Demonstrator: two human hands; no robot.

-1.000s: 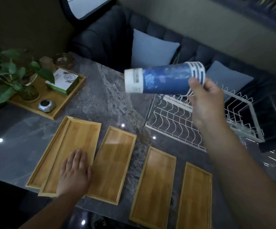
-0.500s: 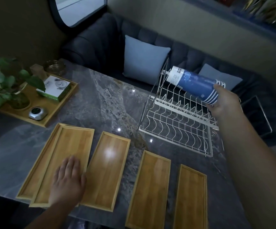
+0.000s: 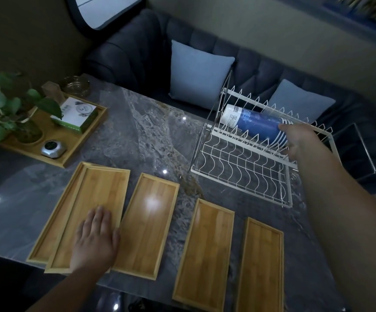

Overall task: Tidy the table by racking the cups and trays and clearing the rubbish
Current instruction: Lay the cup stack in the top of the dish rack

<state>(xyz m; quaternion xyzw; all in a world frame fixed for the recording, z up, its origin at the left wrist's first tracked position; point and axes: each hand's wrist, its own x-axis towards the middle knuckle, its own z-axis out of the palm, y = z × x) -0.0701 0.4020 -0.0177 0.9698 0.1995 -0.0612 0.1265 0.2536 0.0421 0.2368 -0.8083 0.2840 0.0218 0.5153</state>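
Lowered since the earlier frames, the stack of blue paper cups with white rims (image 3: 255,126) now lies on its side in the upper tier of the white wire dish rack (image 3: 243,174). Nearest, the left hand (image 3: 96,238) rests flat, fingers straight, on the top one of two stacked bamboo trays (image 3: 94,206) at the near edge of the grey marble worktop (image 3: 137,136). Three more rectangular bamboo trays (image 3: 145,224) lie side by side to its right. Farther off, the right hand's (image 3: 299,137) grip curls round the rim end of the cup stack. A potted plant (image 3: 4,109) stands far left.
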